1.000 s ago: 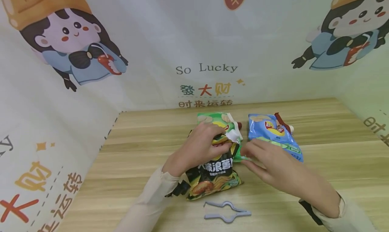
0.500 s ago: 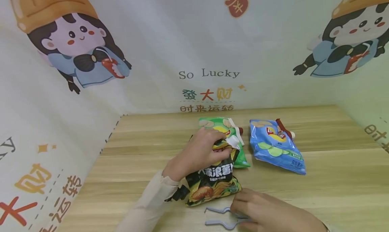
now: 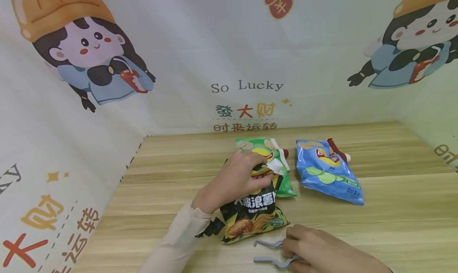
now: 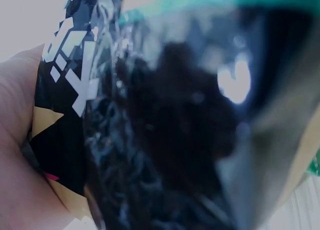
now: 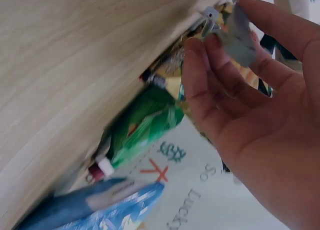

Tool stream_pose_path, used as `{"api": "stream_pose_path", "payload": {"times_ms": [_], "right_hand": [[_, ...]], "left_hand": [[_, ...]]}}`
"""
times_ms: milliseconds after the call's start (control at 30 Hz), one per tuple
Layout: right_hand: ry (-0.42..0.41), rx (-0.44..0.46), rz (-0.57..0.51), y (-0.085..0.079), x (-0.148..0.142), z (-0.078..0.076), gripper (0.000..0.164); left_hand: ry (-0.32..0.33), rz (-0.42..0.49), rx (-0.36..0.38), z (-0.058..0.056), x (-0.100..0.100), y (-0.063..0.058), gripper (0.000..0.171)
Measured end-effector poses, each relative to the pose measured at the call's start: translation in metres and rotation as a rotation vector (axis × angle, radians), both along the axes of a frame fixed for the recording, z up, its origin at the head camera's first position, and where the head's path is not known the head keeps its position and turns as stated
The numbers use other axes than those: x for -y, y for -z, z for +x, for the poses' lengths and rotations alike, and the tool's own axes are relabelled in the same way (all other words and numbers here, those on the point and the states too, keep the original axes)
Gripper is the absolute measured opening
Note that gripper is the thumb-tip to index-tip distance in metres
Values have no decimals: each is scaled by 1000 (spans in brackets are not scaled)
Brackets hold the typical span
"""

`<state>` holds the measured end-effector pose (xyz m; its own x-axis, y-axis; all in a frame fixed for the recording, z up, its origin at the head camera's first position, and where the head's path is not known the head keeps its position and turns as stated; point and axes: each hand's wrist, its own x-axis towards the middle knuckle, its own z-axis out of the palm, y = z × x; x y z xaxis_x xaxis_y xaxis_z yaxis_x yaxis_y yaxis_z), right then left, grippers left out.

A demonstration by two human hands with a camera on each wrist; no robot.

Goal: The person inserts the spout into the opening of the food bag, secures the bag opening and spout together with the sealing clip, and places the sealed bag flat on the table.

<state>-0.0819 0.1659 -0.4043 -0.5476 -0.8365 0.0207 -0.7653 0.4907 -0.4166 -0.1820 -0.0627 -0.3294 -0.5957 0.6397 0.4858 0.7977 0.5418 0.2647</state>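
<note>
My left hand (image 3: 234, 177) grips the top of a black chip bag (image 3: 255, 215), whose crumpled upper edge bunches between thumb and fingers; in the left wrist view the bag's dark, shiny side (image 4: 165, 115) fills most of the picture. Near the front of the table, my right hand (image 3: 311, 247) pinches a grey-blue bag clip (image 3: 270, 260) by its narrow end, with its two arms spread apart and pointing left, just below the black bag. The right wrist view shows the clip (image 5: 240, 42) between the thumb and fingers of the right hand (image 5: 250, 100).
Behind the black bag lies a green chip bag (image 3: 286, 185), with a white-and-red clip (image 3: 280, 151) along its edge. To the right is a blue chip bag (image 3: 325, 173) with a dark red clip (image 3: 336, 148). Printed cloth walls (image 3: 186, 66) enclose the wooden table (image 3: 161, 165).
My right hand has come down from beside the black bag to the bag clip, taken hold of it and shifted it slightly right. The left hand keeps its grip on the bag.
</note>
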Motion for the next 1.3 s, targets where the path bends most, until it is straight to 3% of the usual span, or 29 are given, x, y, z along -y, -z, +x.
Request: {"api": "stream_pose_path", "payload": {"times_ms": [167,400,533,600,700,800,900,1100,1300], "right_hand": [[88,105,-54,-8,-16,4,11],[84,85,-160,-14,-43,9,7],[224,169,-132,-24,-63,12,7],[323,108,-122,-30,-73,16,6],[442,-71,-162,-39,-81,22,11],[468,-266,-277,-46,-79,22,31],[461,-374,-368,-50,-72,15,40],[505,-396,-402,-48,-58,-6,29],[360,-361,-451,-49,-36,-22,31]], "left_hand": [[-2,9,10,0,-1,1,17],[-4,2,7,-1,-2,1,15],[-3,-4,27,-1,-2,0,16],[-3,-9,34,-1,-2,0,17],[-3,-13,44,-1,-1,0,18],[-4,-7,56,-2,0,0,17],[-4,-3,62,-2,2,-1,15],[13,-13,66,2,0,-4,14],[53,-4,114,7,-1,-5,8]]}}
